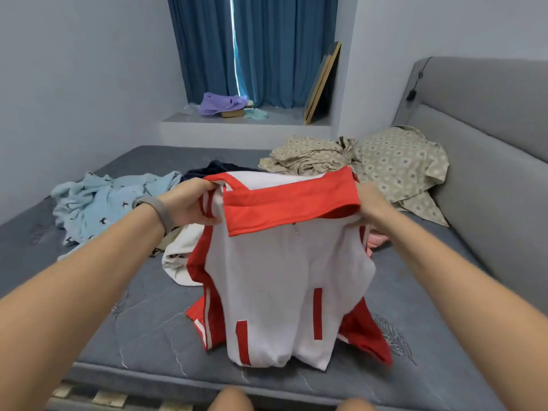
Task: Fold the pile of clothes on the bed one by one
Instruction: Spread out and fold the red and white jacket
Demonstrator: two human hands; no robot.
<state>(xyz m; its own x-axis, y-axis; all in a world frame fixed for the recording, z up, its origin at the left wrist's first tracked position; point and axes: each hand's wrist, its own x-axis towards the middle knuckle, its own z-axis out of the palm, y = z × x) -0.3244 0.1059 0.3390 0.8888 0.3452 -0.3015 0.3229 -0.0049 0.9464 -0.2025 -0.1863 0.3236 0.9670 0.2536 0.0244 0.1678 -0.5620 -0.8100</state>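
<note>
A white and red jacket (pixel 284 277) hangs in front of me above the bed (pixel 142 330), its red collar folded over at the top and its hem touching the mattress. My left hand (pixel 189 203) grips its upper left corner at the shoulder. My right hand (pixel 370 203) grips the upper right corner, partly hidden behind the red collar. Behind the jacket lie a white garment (pixel 181 256), a dark garment (pixel 219 169) and a pink piece (pixel 376 241). A light blue patterned garment (pixel 100 203) lies crumpled at the left.
A beige patterned sheet (pixel 385 164) is bunched at the back right against the grey padded headboard (pixel 489 149). A window ledge (pixel 246 120) behind the bed holds a purple cloth, a box and leaning frames. Blue curtains hang above. My knees show at the bottom edge.
</note>
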